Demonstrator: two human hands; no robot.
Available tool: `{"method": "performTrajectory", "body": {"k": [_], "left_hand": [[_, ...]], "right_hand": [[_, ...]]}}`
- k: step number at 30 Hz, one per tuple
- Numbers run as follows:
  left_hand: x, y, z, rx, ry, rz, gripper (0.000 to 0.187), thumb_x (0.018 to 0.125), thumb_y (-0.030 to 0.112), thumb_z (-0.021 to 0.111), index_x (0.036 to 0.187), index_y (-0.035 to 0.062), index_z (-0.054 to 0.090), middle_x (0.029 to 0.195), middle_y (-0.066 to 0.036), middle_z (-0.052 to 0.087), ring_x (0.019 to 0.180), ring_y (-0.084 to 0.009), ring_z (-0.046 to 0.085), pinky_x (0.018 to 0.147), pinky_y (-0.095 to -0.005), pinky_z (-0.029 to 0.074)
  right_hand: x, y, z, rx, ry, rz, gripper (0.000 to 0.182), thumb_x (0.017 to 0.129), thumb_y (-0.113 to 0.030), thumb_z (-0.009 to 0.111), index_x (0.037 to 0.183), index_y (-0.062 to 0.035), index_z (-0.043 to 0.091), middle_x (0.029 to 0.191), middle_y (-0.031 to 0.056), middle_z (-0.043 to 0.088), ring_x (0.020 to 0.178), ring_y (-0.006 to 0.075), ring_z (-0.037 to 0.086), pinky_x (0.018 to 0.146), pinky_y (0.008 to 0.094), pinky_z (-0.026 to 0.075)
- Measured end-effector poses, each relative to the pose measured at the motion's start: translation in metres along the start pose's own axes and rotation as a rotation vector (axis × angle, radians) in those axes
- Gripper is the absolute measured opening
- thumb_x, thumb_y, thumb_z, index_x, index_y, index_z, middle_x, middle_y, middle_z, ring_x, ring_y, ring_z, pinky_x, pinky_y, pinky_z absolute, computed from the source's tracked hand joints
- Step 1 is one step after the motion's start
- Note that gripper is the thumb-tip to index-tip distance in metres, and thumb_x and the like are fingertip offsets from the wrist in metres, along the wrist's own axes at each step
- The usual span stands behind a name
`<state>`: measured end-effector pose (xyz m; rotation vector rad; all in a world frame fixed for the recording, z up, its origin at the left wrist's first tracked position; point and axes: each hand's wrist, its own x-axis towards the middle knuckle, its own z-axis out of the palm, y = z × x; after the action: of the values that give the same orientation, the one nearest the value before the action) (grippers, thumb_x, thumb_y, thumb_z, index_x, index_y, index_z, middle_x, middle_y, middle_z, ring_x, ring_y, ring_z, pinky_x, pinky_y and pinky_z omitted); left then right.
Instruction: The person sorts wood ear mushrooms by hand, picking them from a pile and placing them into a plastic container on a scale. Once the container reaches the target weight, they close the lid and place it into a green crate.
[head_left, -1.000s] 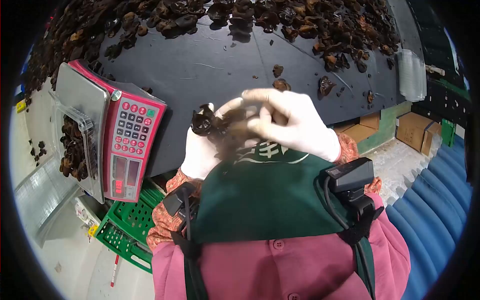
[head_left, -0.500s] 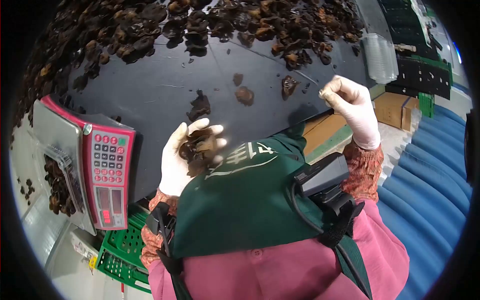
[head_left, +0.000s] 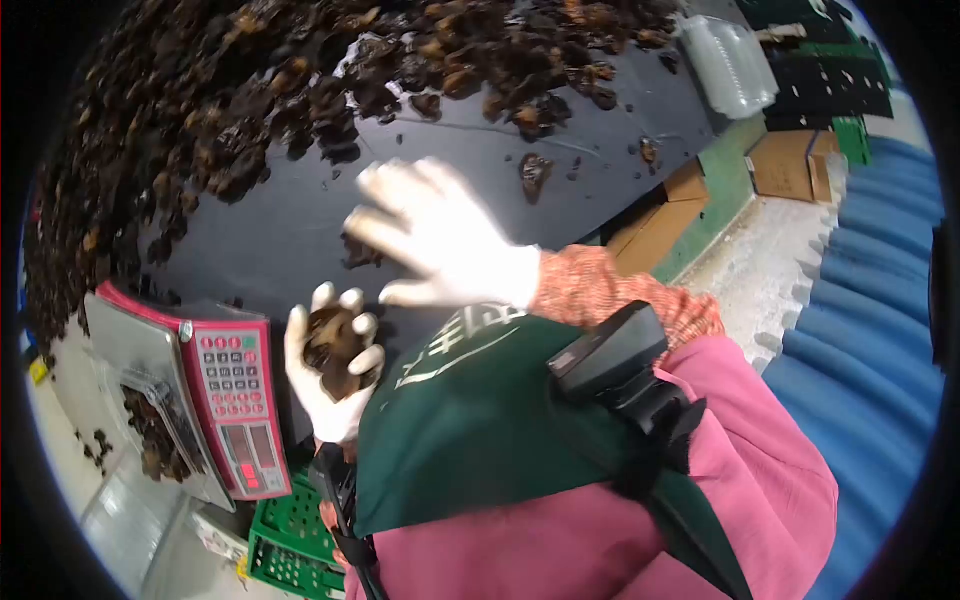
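Observation:
My left hand (head_left: 335,365), in a white glove, is curled around several dark brown fungus pieces (head_left: 338,345) beside the red scale. My right hand (head_left: 435,225), gloved as well and blurred by motion, is spread over the dark tabletop (head_left: 260,240), its fingers apart and nothing seen in them. A fungus piece (head_left: 360,252) lies partly hidden by its fingers. Farther right on the table is another loose piece (head_left: 535,177). The large fungus pile (head_left: 300,90) covers the back and left of the table.
A red scale (head_left: 238,385) at the left bears a clear box of fungus (head_left: 155,430). Clear plastic boxes (head_left: 730,68) are stacked at the right table edge. Cardboard (head_left: 790,165), a green crate (head_left: 295,535) and blue sheeting (head_left: 870,330) lie around the table.
My right hand has swung left across the table and its pinched fingers have spread. My left hand, still holding fungus, appears lower and further left. The view has shifted.

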<state>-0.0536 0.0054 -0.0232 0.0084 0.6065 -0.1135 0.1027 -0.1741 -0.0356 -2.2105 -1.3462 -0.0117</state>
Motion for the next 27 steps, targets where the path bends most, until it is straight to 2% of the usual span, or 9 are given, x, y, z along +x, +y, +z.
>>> {"method": "performTrajectory", "body": {"k": [3,4,9,11,13,14,19,24,27], "left_hand": [[-0.011,0.016,0.008,-0.022,-0.195,0.042,0.034,0.104,0.034,0.050,0.124,0.0100,0.064,0.128,-0.013,0.059,0.105,-0.0219,0.057,0.063,-0.0303,0.049],[-0.014,0.023,0.015,-0.053,-0.240,0.035,0.033,0.104,0.032,0.050,0.126,0.0105,0.063,0.129,-0.012,0.059,0.106,-0.0214,0.056,0.063,-0.0304,0.048],[-0.039,0.059,0.047,-0.036,-0.337,0.183,0.030,0.101,0.023,0.054,0.124,0.0070,0.061,0.127,-0.010,0.060,0.104,-0.0217,0.057,0.060,-0.0302,0.049],[-0.051,0.067,0.052,-0.081,-0.344,0.268,0.029,0.100,0.021,0.055,0.124,0.0058,0.061,0.127,-0.011,0.060,0.105,-0.0220,0.057,0.063,-0.0312,0.049],[-0.058,0.075,0.051,-0.139,-0.353,0.281,0.030,0.098,0.017,0.055,0.125,0.0051,0.061,0.129,-0.012,0.058,0.108,-0.0232,0.056,0.068,-0.0327,0.048],[-0.059,0.077,0.049,-0.146,-0.353,0.301,0.030,0.098,0.016,0.055,0.126,0.0051,0.060,0.130,-0.012,0.058,0.108,-0.0234,0.056,0.068,-0.0331,0.048],[-0.052,0.082,0.041,-0.118,-0.324,0.315,0.032,0.101,0.026,0.055,0.126,0.0067,0.060,0.132,-0.014,0.056,0.111,-0.0254,0.057,0.064,-0.0311,0.048],[-0.017,0.051,0.046,-0.024,-0.238,0.151,0.037,0.103,0.031,0.053,0.130,0.0068,0.059,0.134,-0.016,0.056,0.111,-0.0257,0.059,0.066,-0.0325,0.052],[-0.004,0.032,0.042,0.064,-0.059,0.136,0.041,0.102,0.036,0.054,0.131,0.0072,0.059,0.134,-0.017,0.059,0.110,-0.0293,0.062,0.070,-0.0349,0.058]], "right_hand": [[0.000,-0.008,0.055,-0.009,0.008,-0.273,0.050,0.083,-0.041,0.071,0.121,-0.0089,0.062,0.134,0.0183,0.056,0.133,0.0338,0.048,0.115,0.0571,0.029],[0.004,-0.009,0.055,0.025,0.100,-0.258,0.035,0.084,-0.030,0.067,0.112,-0.0089,0.064,0.122,0.0144,0.061,0.123,0.0304,0.055,0.112,0.0534,0.034],[-0.027,0.021,0.017,-0.077,0.061,-0.098,0.020,0.075,-0.016,0.066,0.093,-0.0085,0.062,0.104,0.0058,0.063,0.103,0.0254,0.062,0.105,0.0457,0.045],[-0.066,0.028,-0.015,-0.055,-0.076,0.008,0.025,0.071,-0.015,0.069,0.095,-0.0106,0.064,0.105,0.0059,0.064,0.102,0.0253,0.062,0.099,0.0442,0.049],[-0.106,0.035,-0.038,-0.165,0.078,0.048,0.028,0.066,-0.010,0.073,0.093,-0.0110,0.065,0.105,0.0042,0.065,0.096,0.0248,0.062,0.091,0.0430,0.049],[-0.118,0.035,-0.062,-0.112,-0.083,0.214,0.026,0.068,-0.007,0.074,0.091,-0.0108,0.064,0.103,0.0044,0.064,0.094,0.0255,0.061,0.087,0.0421,0.049],[-0.160,0.048,-0.102,-0.575,0.102,0.503,0.028,0.075,-0.011,0.073,0.102,-0.0113,0.067,0.103,0.0051,0.062,0.101,0.0277,0.057,0.099,0.0447,0.040],[-0.098,0.042,-0.086,-0.453,0.158,0.380,0.035,0.080,-0.029,0.076,0.110,-0.0134,0.068,0.096,0.0037,0.062,0.091,0.0234,0.056,0.089,0.0399,0.040],[-0.074,0.060,-0.065,-0.433,0.115,0.343,0.018,0.081,-0.020,0.074,0.097,-0.0129,0.069,0.083,0.0019,0.062,0.082,0.0231,0.057,0.086,0.0384,0.039]]}}
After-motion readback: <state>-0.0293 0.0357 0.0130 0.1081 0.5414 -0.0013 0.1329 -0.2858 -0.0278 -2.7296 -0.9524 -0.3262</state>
